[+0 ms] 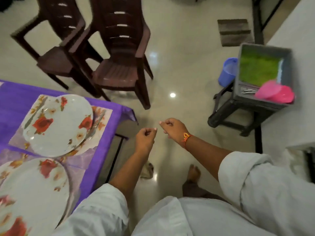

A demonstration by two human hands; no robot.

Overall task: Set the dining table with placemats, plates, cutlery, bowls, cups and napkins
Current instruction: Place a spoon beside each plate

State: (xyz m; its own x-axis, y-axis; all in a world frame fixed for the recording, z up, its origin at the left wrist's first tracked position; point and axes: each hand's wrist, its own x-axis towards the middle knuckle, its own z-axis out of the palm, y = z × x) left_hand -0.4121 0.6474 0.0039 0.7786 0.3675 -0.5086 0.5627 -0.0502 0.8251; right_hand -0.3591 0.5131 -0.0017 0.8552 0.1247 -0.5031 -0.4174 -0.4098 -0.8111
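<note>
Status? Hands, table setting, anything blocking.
Left hand, right hand curled, holding nothing. Two white floral plates on placemats, purple-clothed table. Pink plastic bowls in grey tray on black stool. No obstruction seen toward tray.

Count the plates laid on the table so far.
2. One plate sits on a placemat near the table corner farthest away; the other plate lies nearer the person, cut off by the frame edge. More may be out of view.
</note>
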